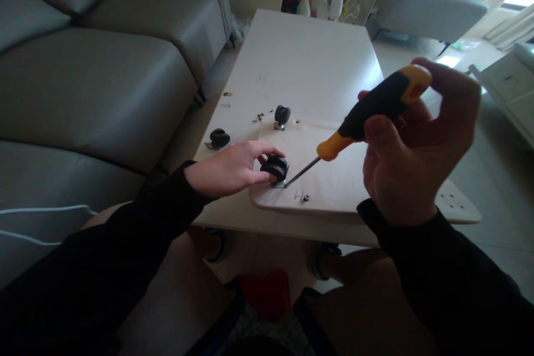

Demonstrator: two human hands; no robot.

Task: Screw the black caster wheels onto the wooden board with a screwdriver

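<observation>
Screwdriver (371, 105), one, yellow and black handle, thin metal shaft; slants over the board (334, 161), its tip at the metal plate under the black caster (275, 167). Right hand (421, 161): fingers and thumb closed around the screwdriver's handle, above the board's right part.

Black caster, one, twin-wheeled, upright on its plate at the board's near left corner. Left hand (240, 169): thumb and fingers narrowed about the caster's wheels, reaching in from the board's left side.

Second caster (282, 114), same pattern, wheels up, at the board's far left corner; a dark hole (297, 122) lies just to its right, by the board's far edge.

Third caster (219, 137), same pattern, tipped over, plate showing, on the table just left of the board.

Screws (261, 116), several, small and dark, loosely scattered around the board's far left corner. Small metal fitting (306, 198), one, near the board's front edge, right of the black caster, pencil marks beside it.

Board: pale, flat, rounded at the corner, lying on the near part of the table (308, 55). Table: white, long, stretching away beyond the board.

Surroundings: grey sofa (104, 89), well left of the board; red object (269, 292), below the board's front edge, identity unclear; white cabinet (513, 78), beyond the board to the right.
</observation>
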